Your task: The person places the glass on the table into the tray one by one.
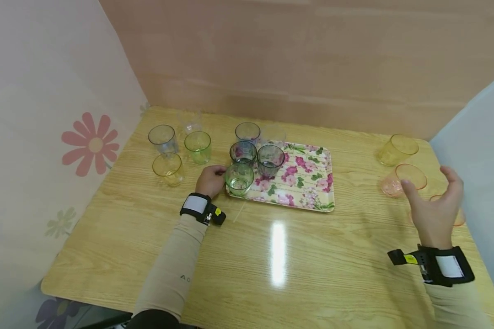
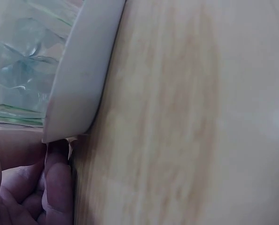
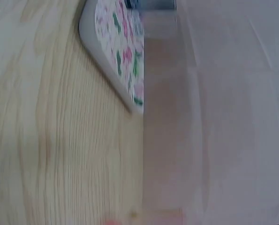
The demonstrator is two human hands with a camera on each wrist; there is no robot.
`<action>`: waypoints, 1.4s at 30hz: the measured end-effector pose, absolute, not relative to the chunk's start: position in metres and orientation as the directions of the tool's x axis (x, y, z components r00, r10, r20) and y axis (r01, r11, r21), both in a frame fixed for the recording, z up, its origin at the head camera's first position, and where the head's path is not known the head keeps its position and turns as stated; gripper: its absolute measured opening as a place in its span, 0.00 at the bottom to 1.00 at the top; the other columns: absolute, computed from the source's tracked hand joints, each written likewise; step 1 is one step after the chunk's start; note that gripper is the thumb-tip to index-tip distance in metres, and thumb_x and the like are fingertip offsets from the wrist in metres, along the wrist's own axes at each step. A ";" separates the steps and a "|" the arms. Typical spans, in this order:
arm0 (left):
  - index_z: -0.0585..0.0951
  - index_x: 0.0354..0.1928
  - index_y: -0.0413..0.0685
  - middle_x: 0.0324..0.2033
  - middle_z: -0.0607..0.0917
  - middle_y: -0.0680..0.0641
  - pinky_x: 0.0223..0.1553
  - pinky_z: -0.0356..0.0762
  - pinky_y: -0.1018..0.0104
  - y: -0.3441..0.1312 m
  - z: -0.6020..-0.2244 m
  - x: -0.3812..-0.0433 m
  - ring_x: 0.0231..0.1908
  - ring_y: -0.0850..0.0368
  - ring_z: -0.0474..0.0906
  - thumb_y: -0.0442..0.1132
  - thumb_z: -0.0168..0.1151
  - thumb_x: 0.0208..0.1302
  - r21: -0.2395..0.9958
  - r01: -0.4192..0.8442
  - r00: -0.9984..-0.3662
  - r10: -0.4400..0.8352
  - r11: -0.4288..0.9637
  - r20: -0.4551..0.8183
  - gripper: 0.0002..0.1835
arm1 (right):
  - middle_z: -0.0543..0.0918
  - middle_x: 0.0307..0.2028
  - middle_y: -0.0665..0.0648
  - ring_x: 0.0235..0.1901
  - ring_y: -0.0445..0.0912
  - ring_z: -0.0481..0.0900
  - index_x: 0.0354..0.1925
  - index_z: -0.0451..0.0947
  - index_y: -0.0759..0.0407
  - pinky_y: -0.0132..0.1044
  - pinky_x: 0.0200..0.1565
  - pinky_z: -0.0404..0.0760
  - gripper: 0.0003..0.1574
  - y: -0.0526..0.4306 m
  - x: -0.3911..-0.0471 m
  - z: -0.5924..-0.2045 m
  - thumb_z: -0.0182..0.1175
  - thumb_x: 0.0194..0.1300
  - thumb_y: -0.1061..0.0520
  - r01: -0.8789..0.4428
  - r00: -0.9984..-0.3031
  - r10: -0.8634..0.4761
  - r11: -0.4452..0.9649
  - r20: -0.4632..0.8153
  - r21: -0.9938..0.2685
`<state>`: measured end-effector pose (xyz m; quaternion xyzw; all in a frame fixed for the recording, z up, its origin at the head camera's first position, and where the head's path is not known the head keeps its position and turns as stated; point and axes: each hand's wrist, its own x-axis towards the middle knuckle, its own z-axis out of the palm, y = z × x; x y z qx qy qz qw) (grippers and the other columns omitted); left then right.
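At the left of the frame stand a blue-tinted, see-through tumbler (image 1: 163,141), a yellow-tinted, see-through tumbler (image 1: 169,171) and a leaf-green, see-through tumbler (image 1: 198,150), with a faint colourless tumbler (image 1: 191,127) behind.

Just right of these, the left hand (image 1: 209,181) pinches the left edge of a cream, rectangular, flower-printed tray (image 1: 308,179), thumb above the lip and fingers below. The tray lies at the frame's centre, with a pale green, see-through tumbler (image 1: 239,180) at its near left corner (right beside the fingers) and 2 smoky, dark-rimmed tumblers (image 1: 270,161) behind that. It looks stiff and fairly light, but weighted on its left; the flared lip is the natural hold, best taken on 2 opposite sides and kept level. The tumblers are probably smooth, slippery and top-heavy if tilted; whether glass or plastic I cannot tell.

Toward the right edge, past a yellow tumbler (image 1: 398,151), the right hand (image 1: 434,214) holds nothing, thumb and fingers spread wide, in front of 2 pink-tinted, see-through tumblers (image 1: 405,178). Those would suit a gentle grip round the side wall, below the rim.
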<state>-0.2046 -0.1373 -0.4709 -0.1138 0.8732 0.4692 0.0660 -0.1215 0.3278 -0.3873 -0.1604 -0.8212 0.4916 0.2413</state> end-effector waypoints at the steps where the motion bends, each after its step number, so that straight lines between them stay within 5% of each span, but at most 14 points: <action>1: 0.86 0.56 0.45 0.47 0.86 0.43 0.52 0.76 0.53 -0.137 -0.471 -0.205 0.48 0.47 0.81 0.42 0.59 0.75 0.805 -0.261 -0.965 -0.137 0.532 -0.223 0.15 | 0.54 0.76 0.53 0.74 0.41 0.47 0.77 0.55 0.50 0.34 0.72 0.40 0.49 0.334 -0.120 -0.387 0.67 0.64 0.55 0.043 -0.819 0.524 0.466 0.236 -0.884; 10: 0.86 0.57 0.45 0.47 0.86 0.43 0.52 0.76 0.52 -0.138 -0.470 -0.203 0.48 0.47 0.81 0.42 0.58 0.75 0.799 -0.251 -0.968 -0.137 0.546 -0.210 0.16 | 0.41 0.79 0.47 0.77 0.40 0.36 0.80 0.42 0.41 0.39 0.75 0.34 0.54 0.377 -0.109 -0.408 0.63 0.69 0.45 0.309 -0.716 0.696 0.389 0.056 -0.868; 21: 0.86 0.56 0.45 0.47 0.87 0.43 0.53 0.76 0.52 -0.138 -0.469 -0.203 0.49 0.47 0.81 0.44 0.59 0.75 0.797 -0.247 -0.969 -0.134 0.552 -0.207 0.16 | 0.26 0.79 0.49 0.78 0.42 0.25 0.79 0.25 0.36 0.39 0.75 0.38 0.69 0.391 -0.106 -0.423 0.69 0.66 0.51 0.284 -0.712 0.687 0.095 -0.144 -0.954; 33: 0.85 0.57 0.45 0.48 0.86 0.42 0.52 0.76 0.52 -0.135 -0.467 -0.202 0.49 0.47 0.81 0.45 0.58 0.76 0.798 -0.246 -0.969 -0.126 0.550 -0.212 0.17 | 0.31 0.79 0.47 0.78 0.41 0.36 0.77 0.21 0.31 0.41 0.74 0.53 0.73 0.396 -0.105 -0.432 0.70 0.65 0.52 0.359 -0.702 0.671 0.046 -0.237 -0.932; 38: 0.86 0.56 0.43 0.47 0.86 0.42 0.52 0.76 0.51 -0.136 -0.466 -0.201 0.48 0.46 0.81 0.45 0.58 0.76 0.808 -0.245 -0.969 -0.117 0.536 -0.216 0.17 | 0.42 0.78 0.45 0.76 0.42 0.43 0.78 0.28 0.35 0.36 0.72 0.57 0.69 0.395 -0.104 -0.437 0.71 0.64 0.54 0.349 -0.701 0.677 0.052 -0.224 -0.936; 42: 0.86 0.56 0.44 0.46 0.86 0.42 0.52 0.76 0.51 -0.137 -0.467 -0.202 0.48 0.46 0.81 0.46 0.58 0.76 0.809 -0.241 -0.970 -0.117 0.536 -0.212 0.17 | 0.55 0.69 0.39 0.68 0.38 0.53 0.77 0.37 0.38 0.23 0.55 0.70 0.64 0.398 -0.101 -0.438 0.73 0.62 0.54 0.376 -0.697 0.674 0.051 -0.246 -0.925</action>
